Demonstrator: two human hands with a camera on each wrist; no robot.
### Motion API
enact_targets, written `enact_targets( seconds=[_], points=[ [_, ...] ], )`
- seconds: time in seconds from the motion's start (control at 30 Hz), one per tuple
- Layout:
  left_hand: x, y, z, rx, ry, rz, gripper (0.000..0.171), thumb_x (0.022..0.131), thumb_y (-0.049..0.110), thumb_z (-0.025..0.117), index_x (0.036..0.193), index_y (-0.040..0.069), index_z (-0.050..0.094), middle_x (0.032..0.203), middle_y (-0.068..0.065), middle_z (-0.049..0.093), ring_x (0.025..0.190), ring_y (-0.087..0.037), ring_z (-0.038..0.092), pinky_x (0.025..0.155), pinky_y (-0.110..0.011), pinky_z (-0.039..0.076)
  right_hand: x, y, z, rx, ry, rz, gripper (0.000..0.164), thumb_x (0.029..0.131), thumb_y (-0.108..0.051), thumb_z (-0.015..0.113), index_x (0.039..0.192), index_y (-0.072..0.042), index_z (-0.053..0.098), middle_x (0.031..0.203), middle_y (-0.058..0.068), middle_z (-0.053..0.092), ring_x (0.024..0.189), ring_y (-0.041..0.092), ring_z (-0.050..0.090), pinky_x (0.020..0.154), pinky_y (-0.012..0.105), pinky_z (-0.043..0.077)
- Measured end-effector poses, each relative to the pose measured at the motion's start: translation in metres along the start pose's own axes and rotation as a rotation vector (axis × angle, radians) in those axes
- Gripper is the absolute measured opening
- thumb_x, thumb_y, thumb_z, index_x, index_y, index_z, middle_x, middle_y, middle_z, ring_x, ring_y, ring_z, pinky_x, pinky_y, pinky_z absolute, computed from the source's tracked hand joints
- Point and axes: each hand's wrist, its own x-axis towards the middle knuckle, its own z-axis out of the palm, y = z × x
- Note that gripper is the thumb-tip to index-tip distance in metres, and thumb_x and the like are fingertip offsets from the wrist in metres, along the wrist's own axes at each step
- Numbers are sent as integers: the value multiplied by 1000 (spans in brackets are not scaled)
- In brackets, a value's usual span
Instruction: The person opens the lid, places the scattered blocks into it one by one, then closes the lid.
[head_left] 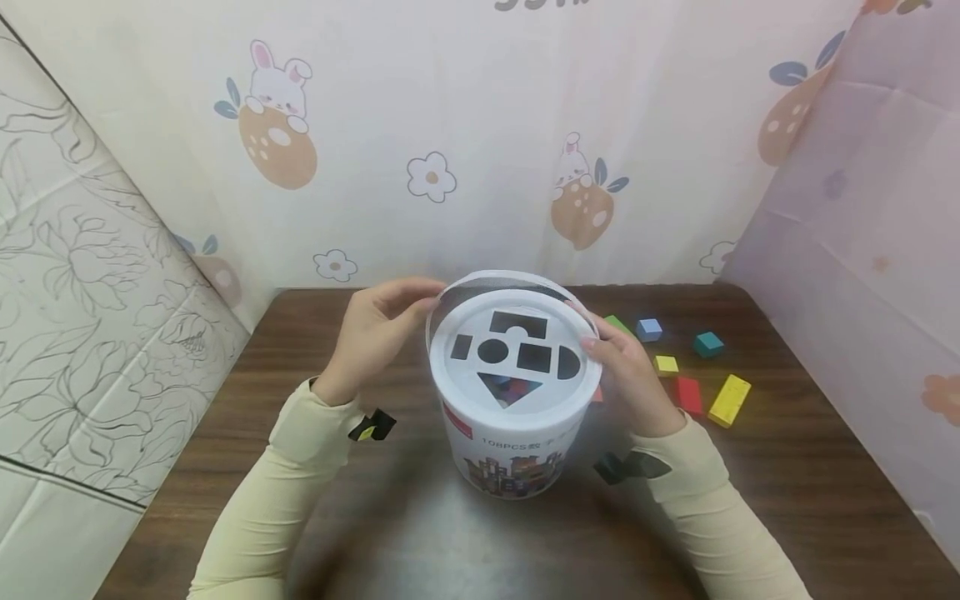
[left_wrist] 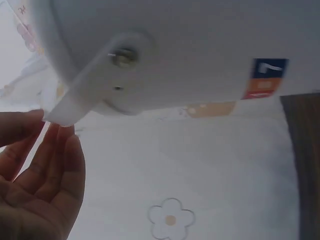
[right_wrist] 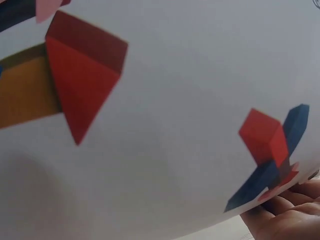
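The left hand's grip pinches the one handle of one white bucket mid-bench; its lid has six cut-outs. The right hand's grip holds the bucket's right side. Toward the right edge lie seven blocks: orange-red and green, both part-hidden, light blue, small yellow, red, teal, long yellow.

Rabbit-print curtain behind, flower-sketched panel at left, dark wood-grain table
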Motion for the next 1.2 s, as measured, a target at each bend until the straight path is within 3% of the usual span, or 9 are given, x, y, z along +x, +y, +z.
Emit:
enact_targets(
  seconds=[0.1, 0.23, 0.47, 0.67, 0.8, 1.0, 1.2],
  points=[
    [-1, -13, 1, 4, 46, -38, 25, 88, 9, 69, 112, 3, 72, 113, -15, 72, 105, -10, 66, 87, -23, 54, 1, 0, 1, -15, 3, -1, 56, 99, -28, 52, 152, -21, 36, 154, 2, 39, 133, 21, 45, 94, 31, 53],
    [-1, -28, 3, 51, 58, -110, 26, 90, 11, 67, 115, 6, 71, 116, -10, 72, 111, -11, 64, 90, -22, 52, 1, 1, 1, -64, 26, 1, 57, 98, -30, 54, 152, -27, 35, 155, 1, 37, 134, 22, 44, 92, 31, 54],
    [-4, -48, 6, 124, -35, -272, 29, 93, 18, 61, 119, 10, 70, 120, -6, 71, 115, -17, 62, 92, -29, 48, -2, 4, 2, -121, 65, 21, 60, 98, -36, 53, 153, -28, 31, 155, 2, 36, 130, 20, 49, 89, 36, 56],
    [-9, -63, 9, 92, -121, -382, 32, 94, 27, 58, 120, 12, 70, 122, -5, 70, 121, -19, 60, 105, -45, 46, -4, 6, 3, -125, 79, 18, 59, 99, -38, 51, 153, -24, 33, 152, 5, 40, 124, 17, 54, 86, 35, 57],
    [-12, -68, 10, 91, -154, -397, 34, 96, 32, 58, 120, 11, 69, 119, -6, 71, 119, -20, 61, 104, -46, 46, -4, 7, 3, -119, 77, 1, 57, 99, -39, 49, 152, -22, 35, 149, 4, 44, 125, 17, 53, 87, 32, 56],
    [-18, -70, 12, 111, -187, -403, 34, 96, 39, 55, 114, 16, 72, 103, -3, 74, 102, -18, 62, 95, -41, 49, -4, 11, 5, -135, 76, -18, 53, 101, -42, 43, 148, -20, 41, 137, 2, 54, 116, 18, 59, 87, 33, 57],
    [-23, -72, 14, 104, -200, -399, 33, 98, 36, 52, 111, 13, 72, 96, -4, 72, 95, -19, 58, 88, -35, 47, -5, 16, 7, -163, 106, -9, 57, 101, -48, 38, 144, -12, 44, 126, -1, 57, 111, 16, 59, 89, 28, 55]
  ],
)
